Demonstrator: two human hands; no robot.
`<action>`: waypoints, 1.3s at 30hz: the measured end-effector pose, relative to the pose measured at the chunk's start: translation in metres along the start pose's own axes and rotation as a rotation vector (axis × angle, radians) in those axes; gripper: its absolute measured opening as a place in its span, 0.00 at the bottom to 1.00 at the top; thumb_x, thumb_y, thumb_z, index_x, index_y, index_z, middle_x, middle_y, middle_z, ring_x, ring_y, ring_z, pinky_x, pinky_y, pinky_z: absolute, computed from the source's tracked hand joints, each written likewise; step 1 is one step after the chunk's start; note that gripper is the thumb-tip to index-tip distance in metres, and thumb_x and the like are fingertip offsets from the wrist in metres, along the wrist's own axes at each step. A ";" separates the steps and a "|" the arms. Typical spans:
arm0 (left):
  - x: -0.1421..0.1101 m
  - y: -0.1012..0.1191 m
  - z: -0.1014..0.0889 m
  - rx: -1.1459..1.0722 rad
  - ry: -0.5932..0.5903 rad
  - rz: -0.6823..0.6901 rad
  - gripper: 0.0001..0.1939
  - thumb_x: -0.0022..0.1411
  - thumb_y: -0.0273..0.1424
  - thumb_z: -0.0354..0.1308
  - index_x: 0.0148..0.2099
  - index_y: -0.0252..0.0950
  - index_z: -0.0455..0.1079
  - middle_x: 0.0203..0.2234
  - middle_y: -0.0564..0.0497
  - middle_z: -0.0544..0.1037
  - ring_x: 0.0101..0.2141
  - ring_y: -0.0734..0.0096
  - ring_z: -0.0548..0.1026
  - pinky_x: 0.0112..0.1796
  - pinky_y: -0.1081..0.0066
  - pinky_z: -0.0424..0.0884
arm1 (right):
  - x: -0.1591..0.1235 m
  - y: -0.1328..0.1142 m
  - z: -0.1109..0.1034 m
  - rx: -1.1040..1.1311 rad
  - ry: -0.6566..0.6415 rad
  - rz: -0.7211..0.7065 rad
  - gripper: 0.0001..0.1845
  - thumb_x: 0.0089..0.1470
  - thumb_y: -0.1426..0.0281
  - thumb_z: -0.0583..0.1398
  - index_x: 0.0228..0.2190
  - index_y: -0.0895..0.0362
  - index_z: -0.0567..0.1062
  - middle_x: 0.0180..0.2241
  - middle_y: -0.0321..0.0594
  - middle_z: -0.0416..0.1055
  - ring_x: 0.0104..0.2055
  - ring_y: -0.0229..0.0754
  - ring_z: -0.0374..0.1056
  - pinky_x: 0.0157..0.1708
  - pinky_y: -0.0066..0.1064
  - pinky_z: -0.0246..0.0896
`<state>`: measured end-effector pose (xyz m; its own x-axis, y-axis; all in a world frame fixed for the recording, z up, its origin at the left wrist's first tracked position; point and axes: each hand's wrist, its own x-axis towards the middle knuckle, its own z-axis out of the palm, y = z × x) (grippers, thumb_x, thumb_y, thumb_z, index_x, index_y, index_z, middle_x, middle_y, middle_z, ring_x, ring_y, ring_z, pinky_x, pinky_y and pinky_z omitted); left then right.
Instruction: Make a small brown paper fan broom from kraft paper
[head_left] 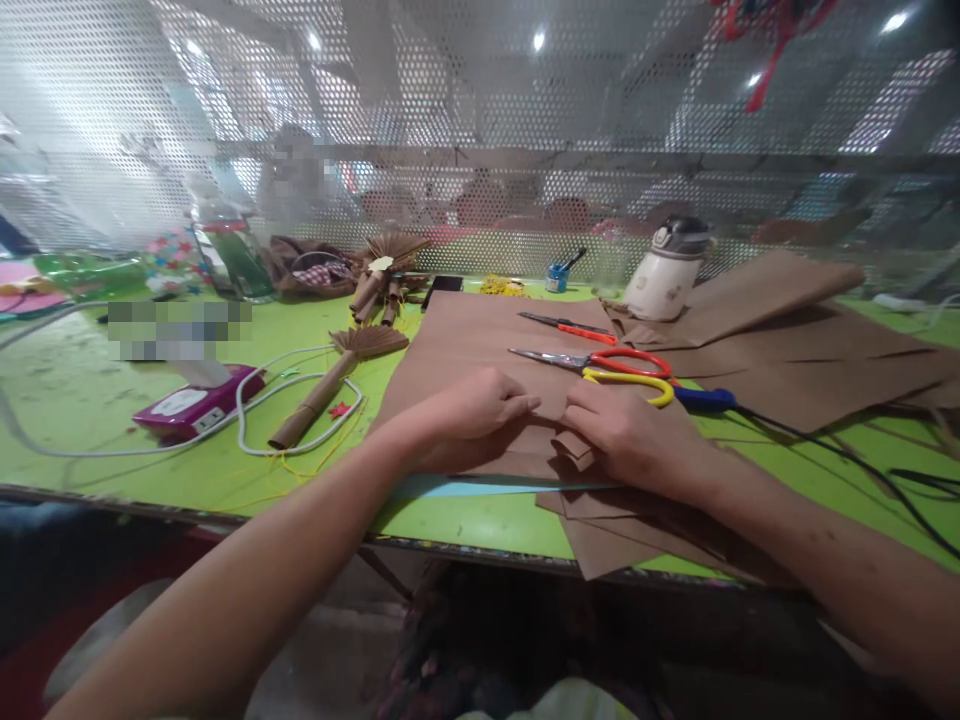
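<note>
My left hand [484,415] is closed, thumb against the curled fingers, over a large sheet of brown paper [457,340]. Whatever lies between its fingertips blends with the brown behind it. Just to the right, my right hand [630,435] grips a small folded piece of brown paper [576,452], whose edge curls out below the fingers. Beyond the right hand lie scissors with red and yellow handles [637,365]. Further back is a second tool with red-orange handles [589,330], also on the sheet. Cut brown paper pieces [607,535] overhang the table's front edge under my right wrist.
A glue gun's blue part [703,400] trails a black cord. Brown sheets [817,350] and a white flask [667,270] stand right. At left are a pleated paper fan on a rolled stem [311,405], a white cable [240,410] and a purple tissue pack [199,405]. Perforated metal backs the green table.
</note>
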<state>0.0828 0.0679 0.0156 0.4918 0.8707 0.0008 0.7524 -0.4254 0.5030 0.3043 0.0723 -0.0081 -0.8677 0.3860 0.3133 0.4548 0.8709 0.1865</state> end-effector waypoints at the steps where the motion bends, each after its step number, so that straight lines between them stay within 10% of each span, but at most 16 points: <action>1: -0.001 0.001 -0.001 -0.060 -0.026 -0.016 0.22 0.62 0.42 0.44 0.23 0.32 0.64 0.18 0.55 0.64 0.21 0.77 0.58 0.24 0.73 0.52 | 0.000 0.000 -0.001 -0.027 0.021 0.008 0.06 0.56 0.70 0.55 0.28 0.58 0.68 0.31 0.41 0.63 0.34 0.42 0.58 0.32 0.33 0.50; 8: -0.008 0.006 -0.003 -0.270 -0.121 -0.021 0.21 0.61 0.42 0.47 0.23 0.33 0.63 0.18 0.56 0.62 0.21 0.78 0.58 0.24 0.74 0.52 | 0.002 -0.001 -0.004 -0.024 0.069 0.011 0.06 0.54 0.76 0.54 0.28 0.59 0.70 0.31 0.43 0.64 0.35 0.44 0.58 0.32 0.33 0.52; 18: -0.006 0.008 0.008 -0.128 -0.035 0.073 0.16 0.62 0.38 0.47 0.30 0.33 0.69 0.21 0.55 0.68 0.23 0.76 0.62 0.25 0.75 0.55 | 0.003 0.018 -0.015 0.883 0.185 0.370 0.07 0.52 0.72 0.57 0.34 0.58 0.74 0.33 0.41 0.69 0.28 0.37 0.63 0.27 0.29 0.57; 39: -0.014 0.024 0.009 -0.020 0.002 0.073 0.14 0.61 0.34 0.46 0.33 0.34 0.71 0.21 0.55 0.70 0.23 0.76 0.62 0.24 0.75 0.52 | 0.003 0.021 -0.011 0.754 -0.044 0.300 0.07 0.52 0.70 0.58 0.25 0.58 0.72 0.22 0.34 0.68 0.26 0.35 0.62 0.26 0.27 0.53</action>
<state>0.0974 0.0432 0.0202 0.5442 0.8380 0.0399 0.7057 -0.4829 0.5185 0.3135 0.0885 0.0069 -0.7444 0.6337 0.2106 0.4255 0.6932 -0.5817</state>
